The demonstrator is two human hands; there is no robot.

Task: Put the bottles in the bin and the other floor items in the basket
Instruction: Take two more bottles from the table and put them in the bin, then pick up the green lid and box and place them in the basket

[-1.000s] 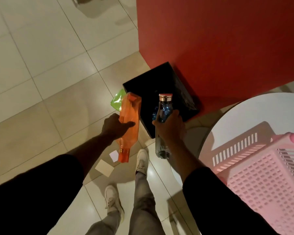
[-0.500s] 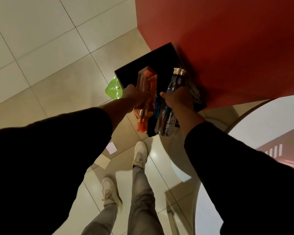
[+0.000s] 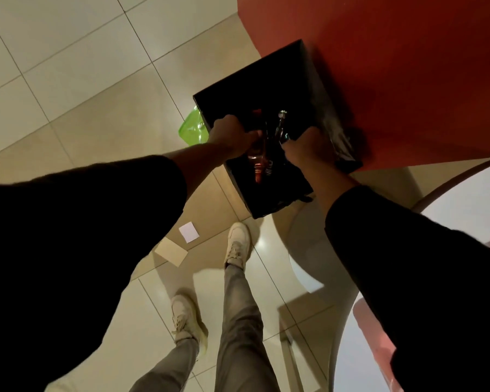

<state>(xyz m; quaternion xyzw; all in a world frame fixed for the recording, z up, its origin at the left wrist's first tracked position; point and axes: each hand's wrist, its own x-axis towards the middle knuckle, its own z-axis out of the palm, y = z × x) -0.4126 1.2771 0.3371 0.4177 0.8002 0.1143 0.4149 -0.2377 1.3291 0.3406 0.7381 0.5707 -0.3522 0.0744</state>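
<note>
A black square bin [image 3: 300,80] stands on the tiled floor against a red wall. Both my hands reach down into its opening. My left hand [image 3: 232,135] grips an orange bottle [image 3: 259,165], whose lower end shows dimly inside the bin. My right hand [image 3: 309,148] holds a clear bottle [image 3: 280,123] with a metallic cap, also inside the bin, beside the orange one. A green item [image 3: 193,130] lies on the floor at the bin's left side. A white paper square [image 3: 189,232] and a beige card [image 3: 171,251] lie on the floor near my feet.
The red wall [image 3: 393,66] rises behind the bin. A white round table [image 3: 464,205] is at the right, with a corner of the pink basket [image 3: 376,340] showing at its lower edge. My shoes and legs stand just below the bin.
Both hands have moved forward and down, carrying the two bottles from above the bin's near edge into its opening. My view has tilted further down, and the basket has mostly left the frame.
</note>
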